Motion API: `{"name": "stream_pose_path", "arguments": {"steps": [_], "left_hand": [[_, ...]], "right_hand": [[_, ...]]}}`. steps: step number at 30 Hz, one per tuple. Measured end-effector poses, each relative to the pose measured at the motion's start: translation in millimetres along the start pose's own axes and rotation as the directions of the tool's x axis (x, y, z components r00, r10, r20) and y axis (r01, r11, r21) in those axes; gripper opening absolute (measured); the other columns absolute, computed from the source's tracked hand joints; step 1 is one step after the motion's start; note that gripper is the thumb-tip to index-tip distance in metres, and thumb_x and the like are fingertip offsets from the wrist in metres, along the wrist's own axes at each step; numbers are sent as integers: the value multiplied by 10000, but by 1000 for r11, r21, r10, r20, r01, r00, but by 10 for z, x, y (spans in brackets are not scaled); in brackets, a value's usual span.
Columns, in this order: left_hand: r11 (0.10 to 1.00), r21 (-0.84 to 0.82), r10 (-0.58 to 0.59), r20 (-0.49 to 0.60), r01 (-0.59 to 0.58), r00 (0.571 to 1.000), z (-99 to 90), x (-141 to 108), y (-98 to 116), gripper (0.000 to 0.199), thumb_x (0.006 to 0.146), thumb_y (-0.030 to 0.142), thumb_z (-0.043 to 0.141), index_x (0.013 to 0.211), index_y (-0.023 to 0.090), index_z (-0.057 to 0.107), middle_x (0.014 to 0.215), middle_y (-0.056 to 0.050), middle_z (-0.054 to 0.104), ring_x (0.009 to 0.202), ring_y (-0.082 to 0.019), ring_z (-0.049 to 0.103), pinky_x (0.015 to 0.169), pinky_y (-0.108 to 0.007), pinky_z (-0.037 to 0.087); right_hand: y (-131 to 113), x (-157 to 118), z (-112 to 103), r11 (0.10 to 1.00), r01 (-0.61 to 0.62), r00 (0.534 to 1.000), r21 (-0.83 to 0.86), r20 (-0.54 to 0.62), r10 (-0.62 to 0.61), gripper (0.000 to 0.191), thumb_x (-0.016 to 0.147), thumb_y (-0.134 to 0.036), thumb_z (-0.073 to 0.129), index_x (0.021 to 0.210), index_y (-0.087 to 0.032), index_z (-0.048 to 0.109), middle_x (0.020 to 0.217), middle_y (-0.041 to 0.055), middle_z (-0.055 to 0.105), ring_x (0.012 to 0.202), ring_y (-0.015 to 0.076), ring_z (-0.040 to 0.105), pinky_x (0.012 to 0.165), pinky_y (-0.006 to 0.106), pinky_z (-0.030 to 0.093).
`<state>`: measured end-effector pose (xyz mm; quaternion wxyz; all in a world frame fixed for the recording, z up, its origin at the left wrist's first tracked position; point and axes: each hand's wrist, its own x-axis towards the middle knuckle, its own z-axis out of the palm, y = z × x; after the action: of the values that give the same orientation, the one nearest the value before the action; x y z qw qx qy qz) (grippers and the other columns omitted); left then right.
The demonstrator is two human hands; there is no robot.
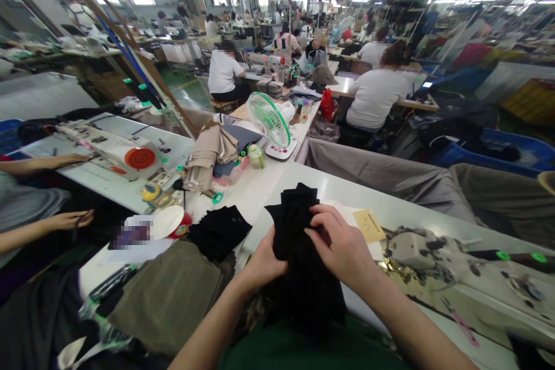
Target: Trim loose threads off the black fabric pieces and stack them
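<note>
A bundle of black fabric pieces (299,243) hangs between my hands over the near edge of the white table. My left hand (265,263) grips its left side, the thumb on top and the other fingers hidden beneath. On the right, my right hand (336,237) has its fingertips bent against the bundle's edge, pinching the cloth. Left of the bundle lies another black fabric pile (220,231), beside olive-grey cloth (169,295).
A sewing machine (451,272) stands at right, with pink-handled snips (463,326) and a yellow card (368,225) nearby. Ahead is a green-white fan (269,119). A red cup (173,222) sits left, near a co-worker's hands (71,219) and another sewing machine (117,150).
</note>
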<state>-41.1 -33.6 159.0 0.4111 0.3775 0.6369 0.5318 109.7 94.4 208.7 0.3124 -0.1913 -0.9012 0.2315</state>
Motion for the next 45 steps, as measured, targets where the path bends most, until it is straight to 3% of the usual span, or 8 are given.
{"name": "stream_pose_path", "arguments": {"steps": [6, 10, 15, 21, 27, 33, 38, 45], "left_hand": [[1000, 16, 19, 7, -19, 1000, -22, 18, -3, 719, 612, 135, 756, 1281, 144, 495, 1299, -114, 621, 1176, -284, 599, 1032, -410, 477], [1000, 13, 24, -31, -24, 999, -27, 30, 54, 683, 628, 180, 771, 1258, 130, 510, 1295, -126, 615, 1190, -293, 587, 1053, -420, 457], [1000, 18, 18, -32, -17, 999, -55, 34, 46, 679, 625, 199, 792, 1244, 139, 519, 1243, -114, 640, 1143, -300, 607, 999, -424, 492], [996, 81, 29, 13, -30, 1000, -59, 37, -1, 747, 623, 157, 788, 1309, 160, 491, 1289, -102, 621, 1151, -285, 602, 986, -401, 500], [994, 104, 17, 64, -23, 998, -48, 27, -19, 801, 626, 125, 754, 1369, 182, 461, 1273, -77, 636, 1100, -263, 621, 959, -376, 515], [992, 115, 52, 40, -56, 998, -71, 29, -51, 756, 636, 103, 700, 1355, 170, 476, 1262, -78, 639, 1124, -264, 614, 953, -360, 514], [978, 192, 85, 2, -84, 996, -103, 48, -48, 713, 639, 120, 694, 1324, 164, 498, 1240, -81, 647, 1092, -261, 619, 936, -364, 522], [954, 284, 82, 66, -98, 994, -138, 43, 19, 739, 679, 176, 705, 1371, 178, 444, 1220, -87, 648, 1044, -249, 631, 910, -377, 537]], "right_hand": [[18, 12, 22, 1000, 19, 999, -6, -32, -20, 165, 862, -102, 542, 995, -200, 558, 884, 26, 665, 775, 186, 664, 640, 294, 498], [-44, 46, -54, 996, 90, 996, 4, 11, -90, 213, 827, -79, 538, 986, -193, 622, 928, 50, 673, 860, 213, 633, 750, 345, 488], [-109, 90, -150, 983, 152, 984, 101, 79, -160, 112, 875, -167, 550, 918, -202, 648, 949, 58, 672, 917, 229, 601, 852, 408, 449], [-21, 49, -20, 991, -49, 998, 121, -29, 53, 124, 966, -233, 514, 1057, -201, 593, 792, 10, 672, 722, 174, 633, 710, 319, 467], [48, 37, 38, 991, -129, 991, 43, 38, 127, 275, 880, -196, 612, 1152, -217, 574, 687, -39, 624, 609, 168, 595, 631, 304, 438], [33, 76, -23, 997, 72, 995, -9, -62, -73, 108, 849, -98, 587, 859, -202, 615, 826, 37, 617, 799, 210, 588, 722, 348, 445], [-13, 60, -98, 979, 178, 984, 94, -18, -177, 76, 875, -141, 600, 917, -204, 593, 913, 47, 680, 865, 211, 621, 809, 381, 466], [26, -5, -66, 993, 2, 999, 118, -39, 3, 197, 967, -225, 502, 1157, -215, 555, 779, 4, 697, 702, 173, 671, 693, 305, 498]]}}
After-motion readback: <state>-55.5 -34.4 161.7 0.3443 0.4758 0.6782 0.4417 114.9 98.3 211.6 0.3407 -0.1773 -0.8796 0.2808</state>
